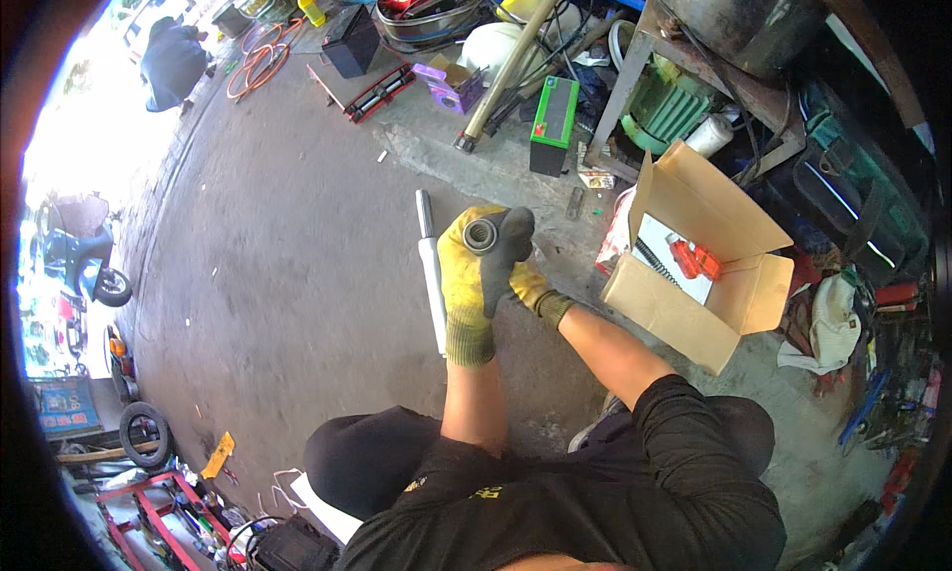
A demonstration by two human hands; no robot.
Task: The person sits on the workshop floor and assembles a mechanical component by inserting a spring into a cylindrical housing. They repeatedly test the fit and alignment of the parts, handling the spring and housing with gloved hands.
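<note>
My left hand (468, 291), in a yellow and black work glove, is closed around a round metal part. Its hollow, dark-centred end (480, 236) faces up out of the fist; the rest is hidden by the glove. Close against it on the right is my right hand (536, 289), gloved alike and curled. Its fingertips and whatever they grip are hidden behind the left hand. On the floor just left of my hands lies a silver tube (432, 284) with a thinner, shiny metal rod (424, 212) at its far end.
To the right, an open cardboard box (684, 323) holds red parts (694, 260) and a black coil spring (654, 262). Beyond stand a green-topped battery (554, 125), a long pole (511, 65) and a metal stand (620, 90). A person (174, 63) crouches far left, above a parked scooter (94, 259).
</note>
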